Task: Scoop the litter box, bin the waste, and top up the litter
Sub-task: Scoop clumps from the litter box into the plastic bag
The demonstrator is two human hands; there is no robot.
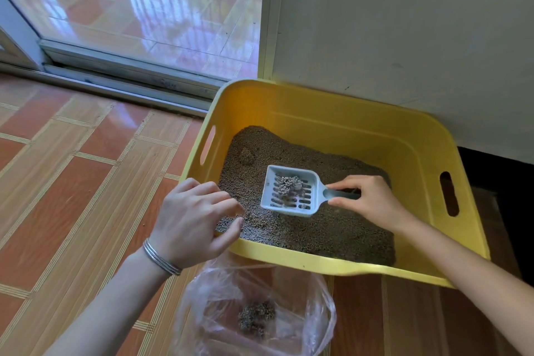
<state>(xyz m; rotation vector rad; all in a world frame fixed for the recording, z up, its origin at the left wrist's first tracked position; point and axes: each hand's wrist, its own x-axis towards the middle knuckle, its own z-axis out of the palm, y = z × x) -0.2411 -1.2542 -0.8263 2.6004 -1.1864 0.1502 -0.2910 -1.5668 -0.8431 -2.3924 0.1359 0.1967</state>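
Sat on the tiled floor [72,182] against the wall [404,37]: yellow litter box [332,118], brown litter [332,228] spread across its bottom. Lay open on the floor just in front of the box: clear plastic bag [254,312], grey clumps inside. Hovered over the box's near-left rim: left hand [190,222], fingers loosely curled, holding nothing. Gripped by the right hand [367,199], fingers curled round the handle: slotted scoop [291,193], just above the litter, carrying a grey clump [290,183].

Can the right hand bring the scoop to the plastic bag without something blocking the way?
Probably yes. The right hand holds the scoop above the litter; the plastic bag lies open just beyond the box's low near rim.
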